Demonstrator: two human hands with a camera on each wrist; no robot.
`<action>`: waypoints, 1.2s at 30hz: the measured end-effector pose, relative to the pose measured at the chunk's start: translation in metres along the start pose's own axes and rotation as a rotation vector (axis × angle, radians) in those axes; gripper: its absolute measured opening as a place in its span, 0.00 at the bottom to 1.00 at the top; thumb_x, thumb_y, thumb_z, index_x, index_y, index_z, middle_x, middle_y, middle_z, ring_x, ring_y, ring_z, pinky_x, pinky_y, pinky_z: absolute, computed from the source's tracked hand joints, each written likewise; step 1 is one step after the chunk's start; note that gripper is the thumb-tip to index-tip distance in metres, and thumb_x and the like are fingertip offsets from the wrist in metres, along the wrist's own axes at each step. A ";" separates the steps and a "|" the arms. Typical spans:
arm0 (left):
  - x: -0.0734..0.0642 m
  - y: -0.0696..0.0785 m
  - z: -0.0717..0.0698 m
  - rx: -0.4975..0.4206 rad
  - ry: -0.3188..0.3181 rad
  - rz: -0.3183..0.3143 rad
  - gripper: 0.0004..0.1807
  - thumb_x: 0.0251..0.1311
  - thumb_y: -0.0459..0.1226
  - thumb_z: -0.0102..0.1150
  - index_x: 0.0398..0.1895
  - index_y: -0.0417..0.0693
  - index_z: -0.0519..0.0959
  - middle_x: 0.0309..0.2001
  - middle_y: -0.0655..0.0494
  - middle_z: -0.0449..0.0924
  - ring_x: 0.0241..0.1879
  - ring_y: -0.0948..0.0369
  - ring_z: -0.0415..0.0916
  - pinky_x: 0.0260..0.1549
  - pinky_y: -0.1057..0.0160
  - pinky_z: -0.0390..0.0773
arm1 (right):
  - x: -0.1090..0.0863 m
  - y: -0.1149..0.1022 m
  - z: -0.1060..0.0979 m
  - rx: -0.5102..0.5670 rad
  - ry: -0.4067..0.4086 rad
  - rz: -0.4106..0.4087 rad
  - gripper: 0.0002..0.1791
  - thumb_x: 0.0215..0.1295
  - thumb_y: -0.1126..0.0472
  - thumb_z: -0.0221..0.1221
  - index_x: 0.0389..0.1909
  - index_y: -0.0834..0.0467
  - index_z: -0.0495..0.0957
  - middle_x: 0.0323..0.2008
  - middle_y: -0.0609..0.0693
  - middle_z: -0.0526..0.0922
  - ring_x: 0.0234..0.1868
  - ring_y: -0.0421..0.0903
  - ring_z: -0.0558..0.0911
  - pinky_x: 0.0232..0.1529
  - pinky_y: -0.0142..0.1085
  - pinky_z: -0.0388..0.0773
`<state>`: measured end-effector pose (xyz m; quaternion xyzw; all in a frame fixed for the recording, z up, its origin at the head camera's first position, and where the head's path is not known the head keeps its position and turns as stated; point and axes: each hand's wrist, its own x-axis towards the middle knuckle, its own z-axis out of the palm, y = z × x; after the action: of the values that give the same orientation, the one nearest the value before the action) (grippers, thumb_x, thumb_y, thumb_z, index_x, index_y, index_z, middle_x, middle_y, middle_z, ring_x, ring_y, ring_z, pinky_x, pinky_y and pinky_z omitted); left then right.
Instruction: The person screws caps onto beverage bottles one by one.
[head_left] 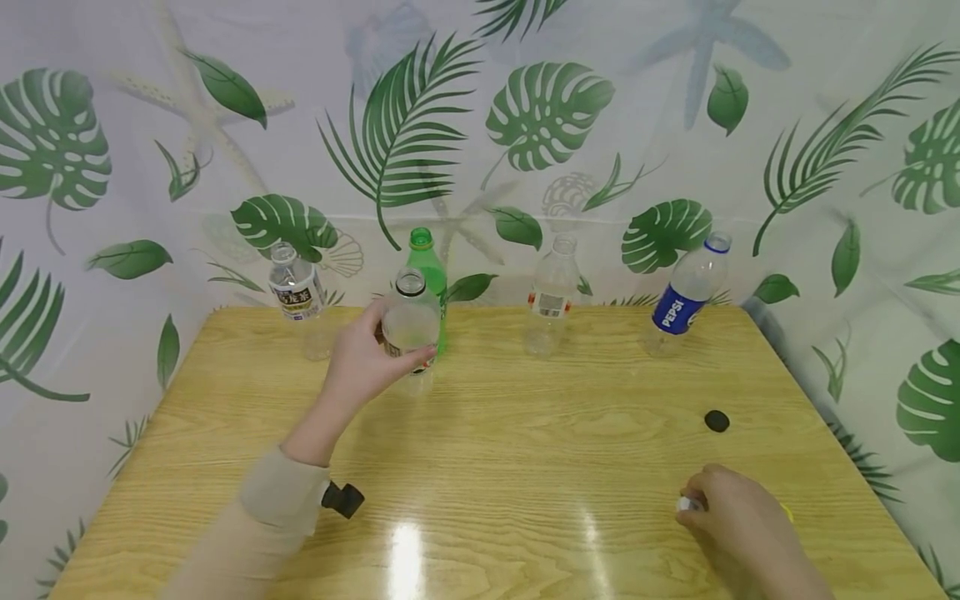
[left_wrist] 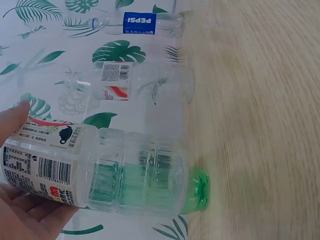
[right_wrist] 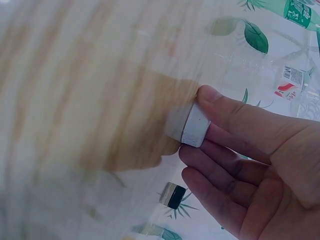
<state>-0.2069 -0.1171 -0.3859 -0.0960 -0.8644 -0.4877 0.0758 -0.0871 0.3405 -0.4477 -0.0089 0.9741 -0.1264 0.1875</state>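
My left hand (head_left: 367,354) grips a clear plastic bottle (head_left: 411,325) around its labelled middle. The bottle is upright and capless, with a dark ring at its neck; whether its base touches the table I cannot tell. Just behind it stands an open green bottle (head_left: 429,258), partly hidden. In the left wrist view, thumb and fingers wrap the label of the clear bottle (left_wrist: 105,170). At the table's front right, my right hand (head_left: 738,512) pinches a white bottle cap (right_wrist: 196,125) between thumb and fingers, at or close to the tabletop.
A black cap (head_left: 717,421) lies beyond my right hand. A yellow item (head_left: 787,512) shows partly behind that hand. Along the back of the wooden table (head_left: 525,467) stand a dark-labelled bottle (head_left: 296,292), a clear bottle (head_left: 553,279) and a Pepsi bottle (head_left: 684,296), all capless.
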 end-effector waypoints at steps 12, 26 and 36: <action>-0.005 -0.002 0.025 -0.006 -0.060 0.034 0.37 0.53 0.45 0.83 0.65 0.45 0.77 0.53 0.44 0.86 0.49 0.48 0.84 0.42 0.52 0.85 | 0.000 -0.001 0.000 -0.002 0.018 -0.009 0.07 0.64 0.55 0.73 0.34 0.54 0.88 0.30 0.46 0.79 0.30 0.42 0.76 0.34 0.42 0.79; -0.010 -0.001 0.047 -0.027 -0.107 0.070 0.43 0.53 0.43 0.83 0.70 0.40 0.74 0.54 0.41 0.86 0.47 0.49 0.85 0.41 0.57 0.85 | 0.000 -0.001 0.001 -0.014 0.033 0.007 0.10 0.63 0.54 0.74 0.38 0.56 0.89 0.33 0.46 0.82 0.31 0.42 0.80 0.35 0.44 0.82; -0.014 -0.001 0.059 -0.085 -0.158 0.062 0.44 0.53 0.42 0.83 0.72 0.40 0.73 0.59 0.40 0.85 0.58 0.44 0.86 0.56 0.46 0.87 | 0.001 0.000 0.000 -0.016 0.015 0.003 0.10 0.63 0.54 0.74 0.37 0.56 0.88 0.33 0.46 0.82 0.32 0.42 0.81 0.36 0.44 0.83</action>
<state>-0.1955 -0.0682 -0.4208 -0.1642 -0.8428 -0.5122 0.0183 -0.0880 0.3401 -0.4479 -0.0082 0.9765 -0.1181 0.1801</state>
